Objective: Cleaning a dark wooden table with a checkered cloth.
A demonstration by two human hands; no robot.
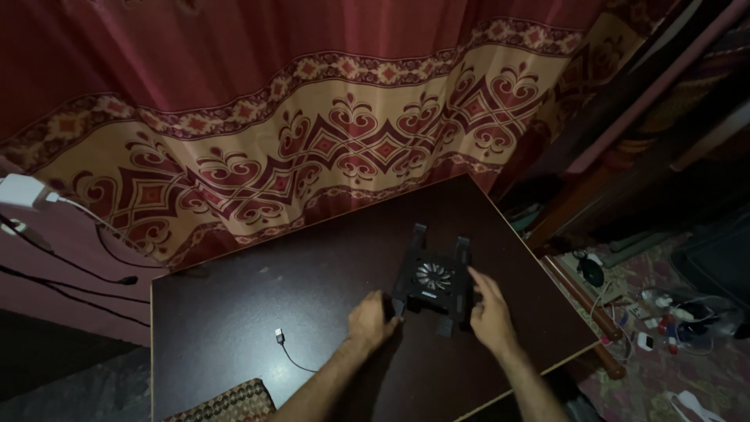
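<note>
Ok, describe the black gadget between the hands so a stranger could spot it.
On the dark table before the red patterned curtain, look near the right edge. The black cooling stand sits there between the left hand and right hand; its round pale fan sets it apart.

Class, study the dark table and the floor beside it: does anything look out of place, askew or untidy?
Yes. The black fan stand sits askew to the table edges, between the left hand and right hand. A loose cable plug lies unconnected on the tabletop. Small items and cords are scattered on the floor at the right.
</note>
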